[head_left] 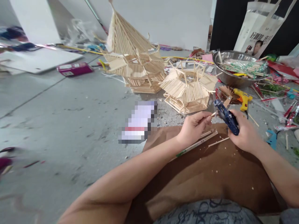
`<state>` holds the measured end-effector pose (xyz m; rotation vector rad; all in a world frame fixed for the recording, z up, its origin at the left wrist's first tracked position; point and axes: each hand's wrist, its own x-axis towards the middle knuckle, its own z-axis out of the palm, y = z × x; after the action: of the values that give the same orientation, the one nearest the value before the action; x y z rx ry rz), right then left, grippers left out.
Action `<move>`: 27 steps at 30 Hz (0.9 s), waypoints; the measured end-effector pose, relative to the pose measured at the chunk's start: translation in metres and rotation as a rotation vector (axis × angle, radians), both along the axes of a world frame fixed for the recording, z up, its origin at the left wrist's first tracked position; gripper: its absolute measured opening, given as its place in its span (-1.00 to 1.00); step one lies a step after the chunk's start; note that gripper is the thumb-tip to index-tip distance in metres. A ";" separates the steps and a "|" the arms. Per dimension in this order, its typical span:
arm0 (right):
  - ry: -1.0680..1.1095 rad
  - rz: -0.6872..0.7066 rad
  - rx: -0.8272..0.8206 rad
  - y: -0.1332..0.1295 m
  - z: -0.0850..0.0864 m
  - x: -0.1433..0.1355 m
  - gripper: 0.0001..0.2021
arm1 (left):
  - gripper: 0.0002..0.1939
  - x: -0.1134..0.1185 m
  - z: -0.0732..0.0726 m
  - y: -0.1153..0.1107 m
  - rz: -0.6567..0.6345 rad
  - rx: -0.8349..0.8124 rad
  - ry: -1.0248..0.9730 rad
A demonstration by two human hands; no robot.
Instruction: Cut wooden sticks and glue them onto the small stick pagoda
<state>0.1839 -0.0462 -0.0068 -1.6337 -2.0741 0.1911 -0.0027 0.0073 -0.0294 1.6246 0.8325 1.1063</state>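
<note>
My left hand [195, 128] pinches a short pale wooden stick [213, 114], its tip pointing toward the tool on the right. Wrapped round the handles of a dark blue cutting tool [227, 118] is my right hand [243, 132]; the tool's head points up and left, close to the stick. Below both hands, a brown sheet [210, 174] carries a clear packet of sticks [198, 143], a loose stick [218, 142] and small crumbs. Just beyond my left hand stands a low many-sided stick model [187, 90].
A taller stick tower [137, 68] with a pointed roof stands behind. A blurred phone-like object [139, 121] lies left of the sheet. At the right are a metal bowl [240, 79] of packets, a yellow glue gun [244, 99] and scattered scraps. A purple box [74, 69] lies far left.
</note>
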 end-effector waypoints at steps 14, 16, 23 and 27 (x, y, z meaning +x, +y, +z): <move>-0.167 0.083 0.026 0.001 -0.005 -0.002 -0.44 | -0.78 -0.001 -0.006 0.000 -0.025 0.006 -0.005; -0.170 0.088 0.019 0.001 -0.004 -0.002 -0.43 | -0.78 -0.001 -0.006 -0.001 -0.025 0.006 -0.003; -0.169 0.068 0.026 0.000 -0.005 -0.002 -0.44 | -0.77 -0.001 -0.007 -0.001 -0.044 -0.014 -0.010; -0.186 0.063 0.009 -0.001 -0.005 -0.002 -0.43 | -0.79 -0.002 -0.005 -0.001 -0.045 0.023 0.012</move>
<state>0.1823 -0.0468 -0.0120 -1.6366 -2.2622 0.0522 -0.0043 0.0068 -0.0344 1.6626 0.7895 1.0791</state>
